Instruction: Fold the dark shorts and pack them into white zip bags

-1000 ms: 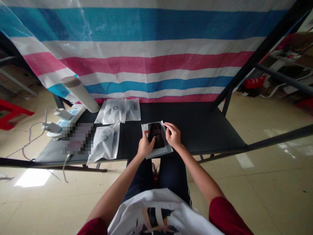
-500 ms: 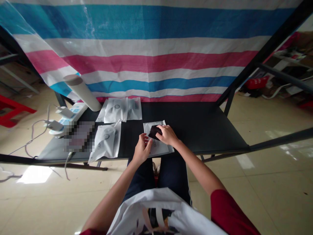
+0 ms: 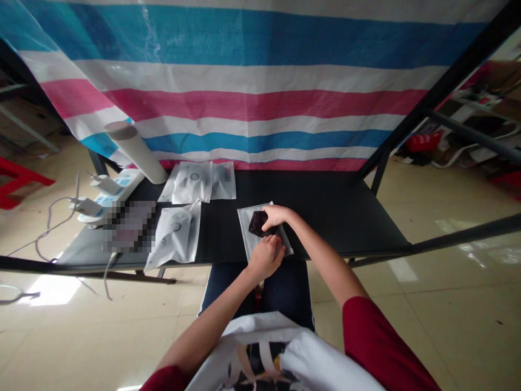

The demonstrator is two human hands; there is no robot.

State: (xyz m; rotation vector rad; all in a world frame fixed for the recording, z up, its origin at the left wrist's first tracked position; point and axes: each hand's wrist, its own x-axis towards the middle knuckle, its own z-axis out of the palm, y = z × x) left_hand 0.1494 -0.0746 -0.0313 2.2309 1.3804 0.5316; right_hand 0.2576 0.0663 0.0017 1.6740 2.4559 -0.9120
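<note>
A clear plastic pouch (image 3: 246, 225) lies on the black table (image 3: 334, 212) near its front edge, right in front of me. My right hand (image 3: 275, 215) is closed on a small dark folded item (image 3: 257, 222) over the pouch's upper half. My left hand (image 3: 266, 256) is closed on the pouch's near edge, its fingers curled down. Both forearms reach in from below. A white printed bag (image 3: 285, 358) rests in my lap.
Several white sealed pouches (image 3: 179, 233) lie to the left, with more of these pouches (image 3: 199, 182) behind. A white cardboard tube (image 3: 136, 152) leans at the back left. A power strip with plugs and cables (image 3: 101, 198) sits at the left end. A striped tarp (image 3: 252, 87) hangs behind; black frame bars (image 3: 427, 92) stand at right.
The dark item went from lying flat in the pouch to bunched in my right hand. My left hand moved right to the pouch's near edge. The pouch turned slightly.
</note>
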